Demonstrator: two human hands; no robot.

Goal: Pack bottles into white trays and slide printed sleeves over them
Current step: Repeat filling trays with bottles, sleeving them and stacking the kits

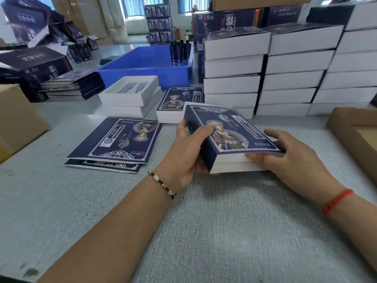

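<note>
A white tray wearing a dark blue printed sleeve is held just above the table's middle. My left hand grips its left edge, thumb on the printed top. My right hand holds the near right corner, fingers against the white end of the tray. Flat printed sleeves lie in a small pile to the left. Two open white trays are stacked behind them. Several dark bottles stand in a blue bin farther back. Another sleeved box lies just behind the held one.
Tall stacks of sleeved white boxes fill the right rear. Cardboard boxes sit at the left edge and right edge. A pile of dark folded sleeves and larger dark cartons crowd the left rear.
</note>
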